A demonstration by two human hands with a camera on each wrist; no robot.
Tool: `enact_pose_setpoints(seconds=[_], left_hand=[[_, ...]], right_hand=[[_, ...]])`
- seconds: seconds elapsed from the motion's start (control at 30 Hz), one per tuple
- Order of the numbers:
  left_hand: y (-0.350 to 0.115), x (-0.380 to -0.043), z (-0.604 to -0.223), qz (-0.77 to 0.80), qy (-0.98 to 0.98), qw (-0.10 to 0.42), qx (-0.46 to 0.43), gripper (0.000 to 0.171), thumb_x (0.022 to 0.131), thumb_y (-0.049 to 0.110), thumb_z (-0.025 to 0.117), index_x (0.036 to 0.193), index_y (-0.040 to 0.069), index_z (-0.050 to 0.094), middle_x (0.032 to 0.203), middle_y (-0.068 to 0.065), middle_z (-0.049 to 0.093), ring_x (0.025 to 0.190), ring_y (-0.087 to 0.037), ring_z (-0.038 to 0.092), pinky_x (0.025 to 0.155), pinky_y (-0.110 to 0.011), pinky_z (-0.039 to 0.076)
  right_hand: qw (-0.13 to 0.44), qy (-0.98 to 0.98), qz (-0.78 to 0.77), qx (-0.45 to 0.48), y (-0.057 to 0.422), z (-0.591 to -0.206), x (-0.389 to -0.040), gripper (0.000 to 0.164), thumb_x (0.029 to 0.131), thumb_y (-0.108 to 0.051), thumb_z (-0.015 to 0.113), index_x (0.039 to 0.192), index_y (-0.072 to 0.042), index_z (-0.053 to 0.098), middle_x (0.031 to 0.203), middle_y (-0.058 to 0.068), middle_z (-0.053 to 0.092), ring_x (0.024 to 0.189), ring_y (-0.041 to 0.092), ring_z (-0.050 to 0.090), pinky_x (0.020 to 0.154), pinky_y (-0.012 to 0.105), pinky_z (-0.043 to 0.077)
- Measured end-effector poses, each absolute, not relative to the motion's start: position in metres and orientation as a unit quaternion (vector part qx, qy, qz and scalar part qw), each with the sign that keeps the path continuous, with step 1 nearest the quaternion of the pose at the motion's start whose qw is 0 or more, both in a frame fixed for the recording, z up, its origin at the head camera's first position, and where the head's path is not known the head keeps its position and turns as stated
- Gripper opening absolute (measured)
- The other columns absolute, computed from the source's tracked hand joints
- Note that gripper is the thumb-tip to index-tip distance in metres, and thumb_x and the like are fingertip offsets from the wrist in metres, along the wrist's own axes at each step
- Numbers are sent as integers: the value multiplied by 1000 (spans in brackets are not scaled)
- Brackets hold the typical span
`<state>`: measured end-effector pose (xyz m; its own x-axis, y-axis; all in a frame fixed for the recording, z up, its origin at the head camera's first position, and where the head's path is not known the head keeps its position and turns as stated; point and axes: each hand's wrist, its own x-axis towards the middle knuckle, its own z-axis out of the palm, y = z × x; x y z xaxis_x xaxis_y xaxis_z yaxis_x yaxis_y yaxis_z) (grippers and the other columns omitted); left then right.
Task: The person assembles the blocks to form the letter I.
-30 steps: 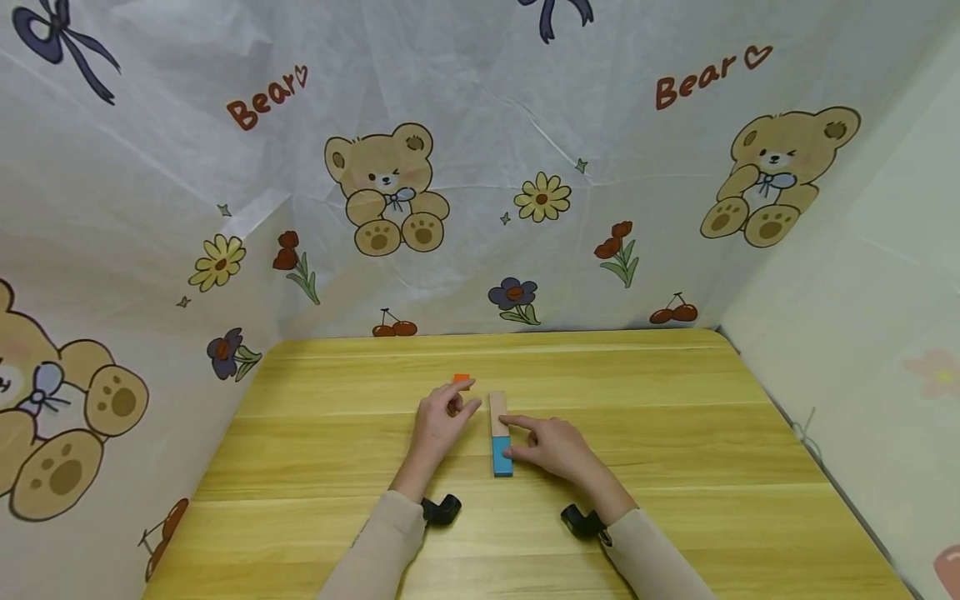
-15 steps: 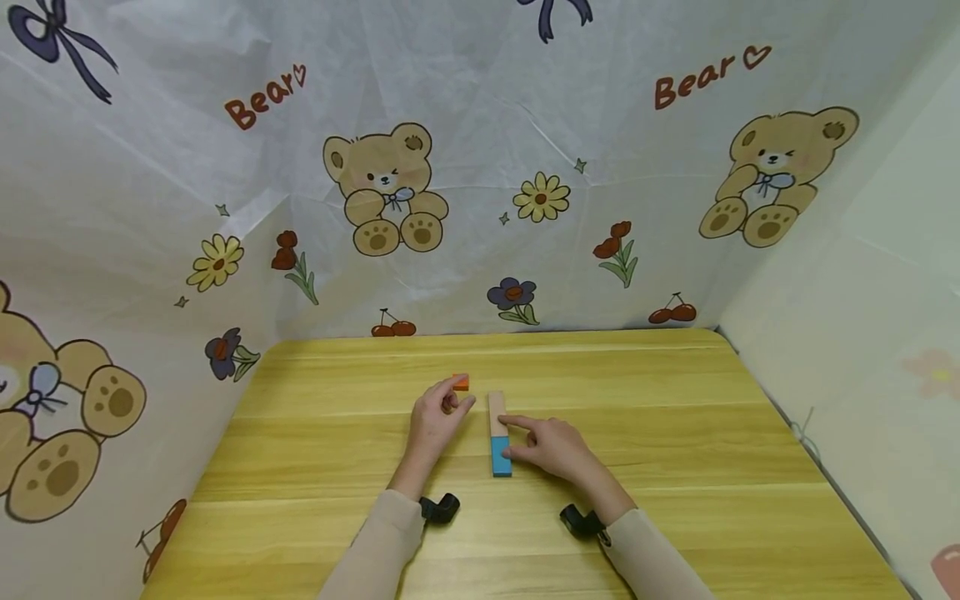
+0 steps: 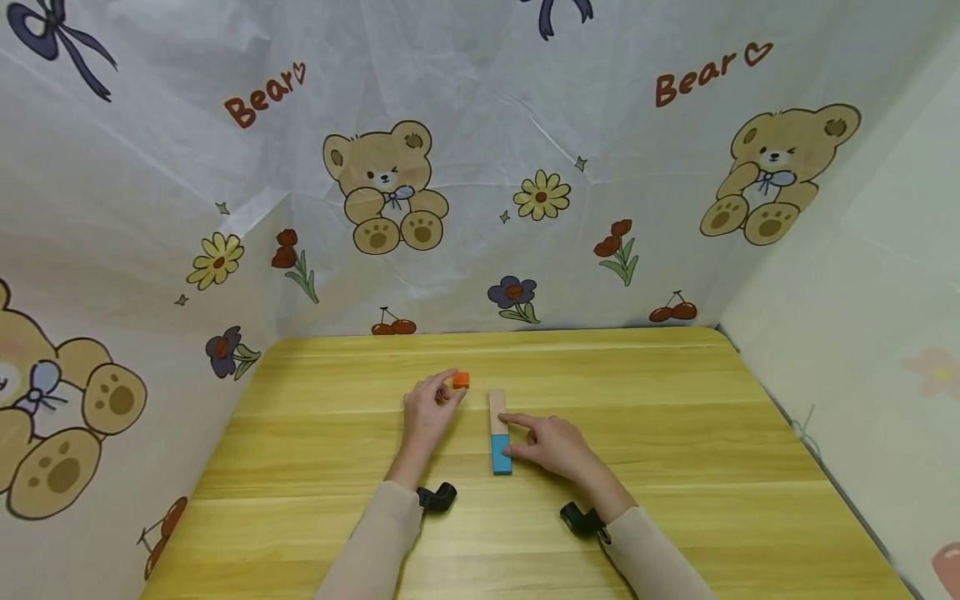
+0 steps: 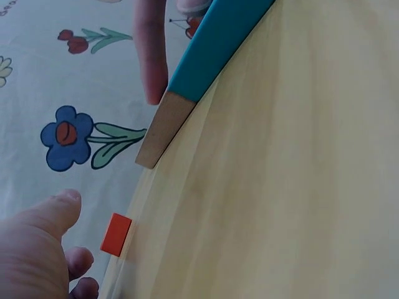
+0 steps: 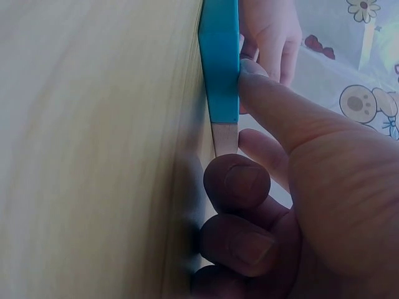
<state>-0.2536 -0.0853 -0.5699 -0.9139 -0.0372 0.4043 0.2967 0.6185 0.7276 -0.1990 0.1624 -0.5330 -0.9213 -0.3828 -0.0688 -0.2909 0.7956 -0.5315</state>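
On the table, a bare-wood block (image 3: 497, 405) and a blue block (image 3: 500, 457) lie end to end in one line, the wooden one farther away. My right hand (image 3: 553, 443) rests at their right side, its index fingertip at the wooden block and its thumb at the blue one. In the right wrist view its other fingers are curled, holding nothing. A small orange block (image 3: 461, 381) sits farther back to the left. My left hand (image 3: 427, 410) is beside it, thumb and index finger spread near its left and front sides. The left wrist view shows the thumb (image 4: 59, 208) apart from the orange block (image 4: 116, 235).
The wooden table (image 3: 637, 392) meets a cloth backdrop (image 3: 480, 250) with printed bears and flowers behind it. A black camera (image 3: 437, 497) sits on the left wrist and another black camera (image 3: 581, 521) on the right wrist. A thin cord (image 3: 806, 429) hangs by the right edge.
My left hand has shifted slightly left, and the orange block, partly covered by its index finger before, now shows between finger and thumb. The right hand and the two aligned blocks stay in place.
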Motion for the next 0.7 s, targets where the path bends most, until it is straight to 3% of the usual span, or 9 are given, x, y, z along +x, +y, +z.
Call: enact_pose_setpoints(seconds=[0.47, 0.7], left_hand=[[-88, -263, -571, -404, -899, 162, -41, 44, 94, 28, 83, 134, 12, 74, 81, 1, 66, 81, -20, 54, 89, -46, 27], [-89, -263, -572, -380, -911, 152, -41, 44, 94, 29, 82, 134, 12, 75, 78, 2, 63, 78, -20, 50, 87, -43, 26]], right_hand=[[87, 944, -267, -175, 163, -530, -199, 58, 95, -49, 77, 149, -34, 63, 54, -9, 44, 50, 8, 32, 53, 25, 24], [92, 943, -268, -173, 163, -533, -198, 59, 95, -51, 77, 149, -35, 63, 54, -10, 44, 50, 8, 33, 53, 24, 25]])
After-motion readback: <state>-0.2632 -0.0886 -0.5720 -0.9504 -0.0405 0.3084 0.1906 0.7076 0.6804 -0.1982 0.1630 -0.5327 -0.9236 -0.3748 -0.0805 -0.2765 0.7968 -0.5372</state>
